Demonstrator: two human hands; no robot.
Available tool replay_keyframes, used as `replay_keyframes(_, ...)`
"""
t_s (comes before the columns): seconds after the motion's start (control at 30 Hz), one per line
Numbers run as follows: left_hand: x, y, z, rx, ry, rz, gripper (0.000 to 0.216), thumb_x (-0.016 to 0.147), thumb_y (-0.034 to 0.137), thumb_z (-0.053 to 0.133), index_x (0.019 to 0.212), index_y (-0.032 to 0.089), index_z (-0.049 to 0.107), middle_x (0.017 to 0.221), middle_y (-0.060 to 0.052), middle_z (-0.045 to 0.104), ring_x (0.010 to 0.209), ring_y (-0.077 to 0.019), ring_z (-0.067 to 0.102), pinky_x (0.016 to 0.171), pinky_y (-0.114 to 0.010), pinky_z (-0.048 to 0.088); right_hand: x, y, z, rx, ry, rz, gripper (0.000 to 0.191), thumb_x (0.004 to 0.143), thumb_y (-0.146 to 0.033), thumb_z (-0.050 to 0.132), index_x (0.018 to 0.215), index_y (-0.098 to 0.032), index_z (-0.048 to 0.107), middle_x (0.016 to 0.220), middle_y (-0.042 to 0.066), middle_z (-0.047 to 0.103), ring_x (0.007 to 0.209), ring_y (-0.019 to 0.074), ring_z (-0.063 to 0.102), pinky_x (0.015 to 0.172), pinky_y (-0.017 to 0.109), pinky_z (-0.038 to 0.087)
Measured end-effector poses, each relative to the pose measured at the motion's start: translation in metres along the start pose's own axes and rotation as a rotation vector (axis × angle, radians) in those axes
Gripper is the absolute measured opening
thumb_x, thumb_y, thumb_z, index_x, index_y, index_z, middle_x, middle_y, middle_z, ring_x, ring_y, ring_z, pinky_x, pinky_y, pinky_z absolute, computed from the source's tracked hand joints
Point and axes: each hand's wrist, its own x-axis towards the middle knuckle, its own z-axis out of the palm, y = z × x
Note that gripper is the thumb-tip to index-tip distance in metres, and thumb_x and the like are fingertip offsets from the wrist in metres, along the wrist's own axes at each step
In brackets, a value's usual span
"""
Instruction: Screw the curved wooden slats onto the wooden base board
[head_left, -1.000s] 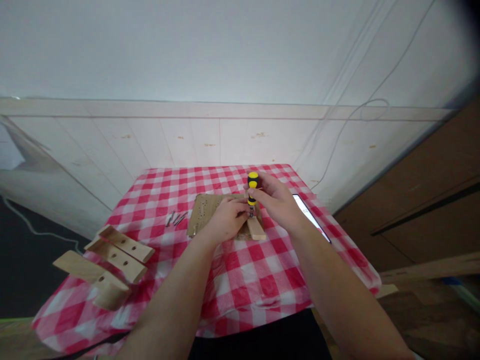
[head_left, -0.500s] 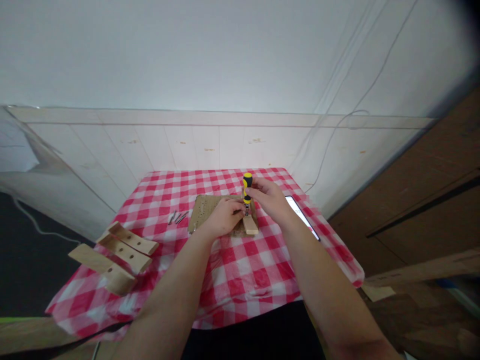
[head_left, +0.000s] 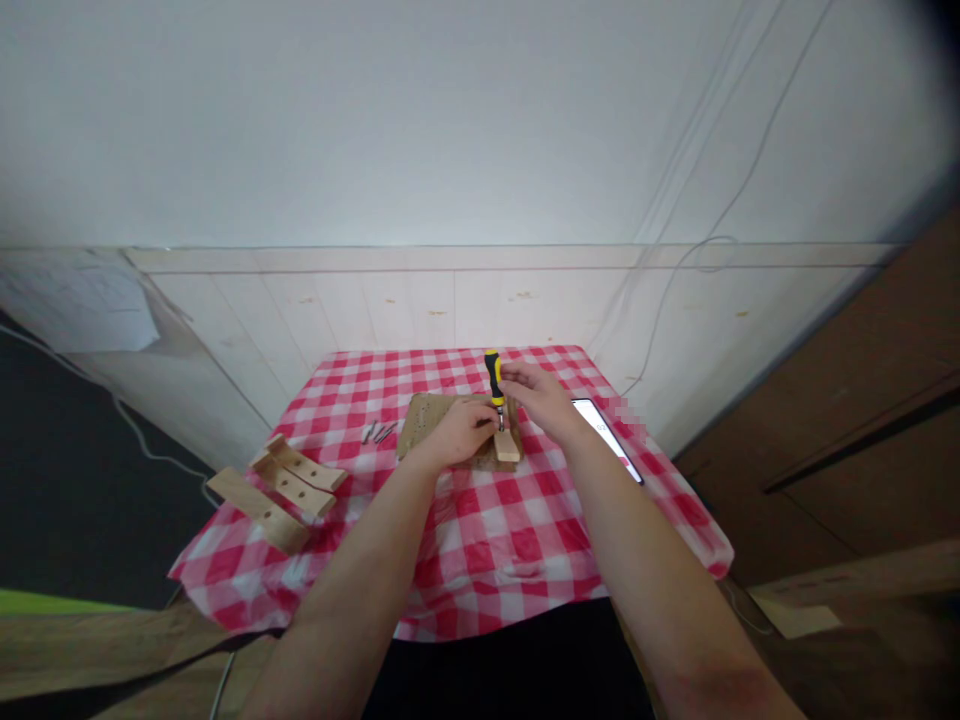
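Farthest beyond the fingers of the left hand (head_left: pixel 466 432) and the right hand (head_left: pixel 544 398), I see the pale wall (head_left: pixel 450 130). Beneath both sets of fingers spreads the surface (head_left: pixel 480 525), covered in red-and-white checks. Left of the left fingers, and nearer the body, I have several pale wooden parts (head_left: pixel 259 505) lying close together, dark holes in them. A brown board (head_left: pixel 426 418) lies under the left fingers and runs out to their left. Right of the right fingers, under the wrist, I see a phone (head_left: pixel 607 440) with its screen lit. Between the two hands a yellow-and-black screwdriver (head_left: pixel 494 376) stands nearly upright, its top leaning a little left. I have the right fingers loosely open just right of its handle; I cannot tell whether they touch it. The left fingers bend down by its shaft, and what they hold I cannot tell. Just right of them, under the screwdriver's tip, is a small wooden block (head_left: pixel 507 446). Well left of the left fingers lie some thin metal pieces (head_left: pixel 379 432).
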Motion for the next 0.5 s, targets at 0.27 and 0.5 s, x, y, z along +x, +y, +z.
replay_keyframes(0.27,0.001,0.0,-0.001,0.064,-0.019,-0.014,0.021,0.086,0.014,0.05,0.072,0.014,0.067,0.083,-0.005,0.067,0.08,-0.0141,0.058,0.078,-0.026,0.045,-0.007,-0.013,0.001,0.019,-0.104,0.06,0.034,0.079,-0.037,0.059,0.109,-0.02,0.061,0.09,0.002,0.067,0.076,0.0144,0.061,0.07,0.03,0.049)
replay_keyframes(0.5,0.002,0.002,-0.001,0.064,-0.026,-0.012,0.02,0.085,0.012,0.051,0.074,0.013,0.067,0.084,-0.005,0.068,0.081,-0.0146,0.059,0.078,-0.026,0.044,-0.009,-0.02,-0.003,-0.033,-0.13,0.013,0.023,0.08,-0.041,0.06,0.084,-0.018,0.061,0.077,0.0,0.059,0.071,0.0135,0.055,0.066,0.028,0.044)
